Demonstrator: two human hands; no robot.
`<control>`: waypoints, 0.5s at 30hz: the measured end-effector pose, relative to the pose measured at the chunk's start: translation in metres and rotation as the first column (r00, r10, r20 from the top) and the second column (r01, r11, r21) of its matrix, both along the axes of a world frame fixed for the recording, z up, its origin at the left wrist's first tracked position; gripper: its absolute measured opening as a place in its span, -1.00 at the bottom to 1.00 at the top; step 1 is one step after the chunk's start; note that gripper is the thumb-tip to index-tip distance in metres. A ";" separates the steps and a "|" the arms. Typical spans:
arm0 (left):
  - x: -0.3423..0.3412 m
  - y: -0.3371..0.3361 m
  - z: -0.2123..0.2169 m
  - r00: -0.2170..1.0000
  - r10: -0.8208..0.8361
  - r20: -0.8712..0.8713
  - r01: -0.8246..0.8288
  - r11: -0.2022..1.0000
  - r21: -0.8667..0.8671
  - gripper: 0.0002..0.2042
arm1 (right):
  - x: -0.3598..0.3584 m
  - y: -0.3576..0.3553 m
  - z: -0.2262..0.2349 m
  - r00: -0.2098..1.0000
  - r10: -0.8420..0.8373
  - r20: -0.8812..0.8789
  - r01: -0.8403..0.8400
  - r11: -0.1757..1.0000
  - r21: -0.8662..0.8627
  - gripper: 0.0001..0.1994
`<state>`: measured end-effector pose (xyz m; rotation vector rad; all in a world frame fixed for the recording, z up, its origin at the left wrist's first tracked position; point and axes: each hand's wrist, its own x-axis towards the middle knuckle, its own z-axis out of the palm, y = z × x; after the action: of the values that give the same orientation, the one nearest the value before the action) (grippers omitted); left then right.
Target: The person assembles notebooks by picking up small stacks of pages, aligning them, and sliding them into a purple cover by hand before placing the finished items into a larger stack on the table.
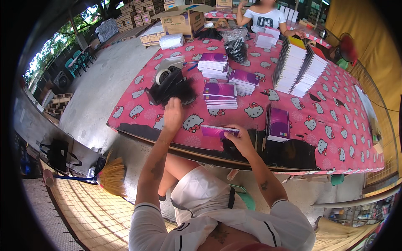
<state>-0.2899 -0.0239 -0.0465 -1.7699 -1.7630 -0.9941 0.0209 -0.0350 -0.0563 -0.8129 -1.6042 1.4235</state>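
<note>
My right hand (240, 139) grips a purple spiral notebook (214, 131) by its right end, thumb on top, just above the table's near edge. The notebook is tilted, with its bound edge turned up. My left hand (173, 114) is beside a heap of fine black strands (181, 88). Its fingers are drawn together, and whatever is between them is too small to make out. Behind it, a black holder (165, 86) carries a roll of tape (163, 77). Stacks of purple notebooks (220, 91) stand ahead of my hands, and another purple notebook pile (278, 123) lies to the right.
Tall stacks of spiral notebooks (290, 65) rise at the back right of the pink patterned table (251, 110). A clear bag of black items (235, 45) and a cardboard box (181, 23) are farther back. Another person (264, 17) is across the table. A broom (112, 177) lies at left.
</note>
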 end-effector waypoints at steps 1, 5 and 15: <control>0.020 -0.009 0.007 0.981 -0.001 0.195 -0.006 0.999 0.032 -0.81 | 0.003 0.000 -0.003 1.000 -0.017 0.026 0.017 1.000 0.016 -0.78; 0.075 -0.072 0.026 0.759 -0.095 0.645 0.177 0.982 -0.064 -0.82 | -0.001 -0.010 0.004 1.000 -0.004 0.028 0.003 0.998 0.059 -0.78; 0.145 -0.113 0.034 0.950 -0.310 -0.043 0.290 0.925 -0.247 -0.40 | -0.015 -0.023 -0.011 0.998 0.062 0.004 -0.062 0.997 0.054 -0.73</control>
<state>-0.1453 -0.1371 -0.0122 -2.2515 -1.6479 -0.8357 0.0055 -0.0581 -0.0676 -0.7397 -1.6755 1.4170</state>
